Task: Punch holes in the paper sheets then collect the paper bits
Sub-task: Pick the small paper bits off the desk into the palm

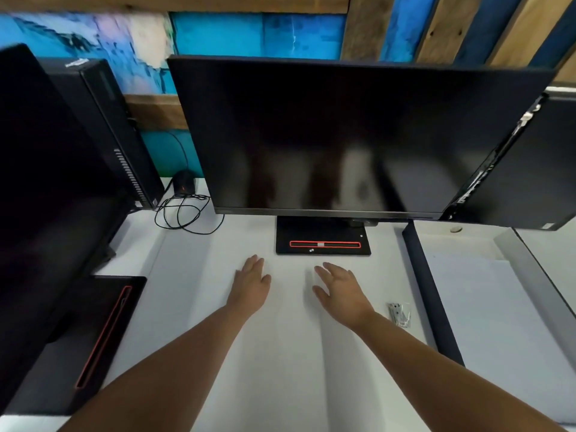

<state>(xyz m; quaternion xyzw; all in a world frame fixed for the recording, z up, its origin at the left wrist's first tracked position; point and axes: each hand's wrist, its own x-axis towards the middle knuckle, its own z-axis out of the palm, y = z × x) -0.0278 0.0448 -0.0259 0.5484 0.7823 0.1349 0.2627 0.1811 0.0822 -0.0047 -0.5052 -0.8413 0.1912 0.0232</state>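
Left hand (251,280) and right hand (338,289) are stretching side by side, palms down with fingers straight, over the white desk (296,385), near the stand base (324,233) of the dark monitor (327,135). A small clear packet (399,313) is lying by the desk's right edge.

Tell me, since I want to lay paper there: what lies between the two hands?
Only bare white desk, seen in the head view, between the left hand and the right hand, both open.

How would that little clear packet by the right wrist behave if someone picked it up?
The clear packet looks like thin film, so probably floppy and slippery. A small metal-looking piece inside may shift about when lifted. It lies flat on the desk, so rolling seems unlikely.
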